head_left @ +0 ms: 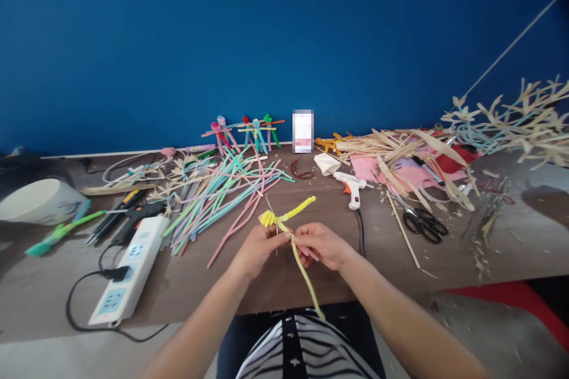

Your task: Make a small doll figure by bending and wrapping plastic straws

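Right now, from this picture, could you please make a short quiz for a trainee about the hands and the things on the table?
1. True or false: the white power strip lies on the person's left of both hands.
2. Multiple choice: what do the left hand and the right hand hold? A) a pair of scissors, B) a yellow pipe cleaner, C) a glue gun.
3. Short answer: what colour is the wall behind the table?

Key: 1 true; 2 B; 3 blue.
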Demonstrator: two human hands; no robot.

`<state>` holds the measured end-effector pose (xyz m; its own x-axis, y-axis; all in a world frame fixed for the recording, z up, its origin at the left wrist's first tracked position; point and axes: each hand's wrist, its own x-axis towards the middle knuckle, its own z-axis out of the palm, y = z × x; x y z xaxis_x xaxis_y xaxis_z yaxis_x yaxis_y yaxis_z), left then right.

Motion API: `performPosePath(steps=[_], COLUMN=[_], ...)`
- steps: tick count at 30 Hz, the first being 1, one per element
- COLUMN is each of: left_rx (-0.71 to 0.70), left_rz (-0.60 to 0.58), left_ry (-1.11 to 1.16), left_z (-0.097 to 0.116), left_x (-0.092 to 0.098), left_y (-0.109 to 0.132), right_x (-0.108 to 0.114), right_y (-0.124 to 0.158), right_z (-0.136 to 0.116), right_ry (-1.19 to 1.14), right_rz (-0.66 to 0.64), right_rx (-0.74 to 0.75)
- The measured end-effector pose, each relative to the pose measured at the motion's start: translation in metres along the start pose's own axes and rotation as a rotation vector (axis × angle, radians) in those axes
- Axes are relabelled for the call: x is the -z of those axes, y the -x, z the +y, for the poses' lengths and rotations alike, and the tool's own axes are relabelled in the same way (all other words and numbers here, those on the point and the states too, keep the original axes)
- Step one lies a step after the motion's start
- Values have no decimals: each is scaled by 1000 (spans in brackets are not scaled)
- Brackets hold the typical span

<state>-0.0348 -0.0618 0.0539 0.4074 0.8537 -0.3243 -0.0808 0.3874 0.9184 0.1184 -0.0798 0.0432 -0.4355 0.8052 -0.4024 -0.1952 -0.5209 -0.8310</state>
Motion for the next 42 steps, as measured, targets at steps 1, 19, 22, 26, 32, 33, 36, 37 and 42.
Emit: performPosePath(steps=[1, 19, 22, 26, 32, 33, 36, 37, 42], left_rx=[-4, 31, 27, 10, 57, 61, 84, 82, 65], left_rz=[2, 96, 71, -8, -248, -278, -333, -331, -256], left_ry=[-25, 136, 136, 162, 237, 236, 226, 219, 109], left_z=[0, -20, -20, -12, 3, 3, 1, 0, -4], left_x=[0, -9, -10, -9, -4, -3, -2, -2, 1], left_y=[0, -3, -3, 0, 4, 4, 2, 1, -1], right_x=[0, -13, -10, -5, 1, 0, -1, -1, 11], right_y=[0, 11, 13, 18, 20, 19, 16, 15, 9], right_z=[0, 1, -1, 0, 6, 8, 12, 13, 4], right_ry=[34, 1239, 1124, 773, -64, -110, -148, -130, 239], right_rz=[23, 523, 487, 321, -148, -176, -193, -177, 28], right_rx=[-5, 435, 395, 346, 1, -23, -34, -28, 84])
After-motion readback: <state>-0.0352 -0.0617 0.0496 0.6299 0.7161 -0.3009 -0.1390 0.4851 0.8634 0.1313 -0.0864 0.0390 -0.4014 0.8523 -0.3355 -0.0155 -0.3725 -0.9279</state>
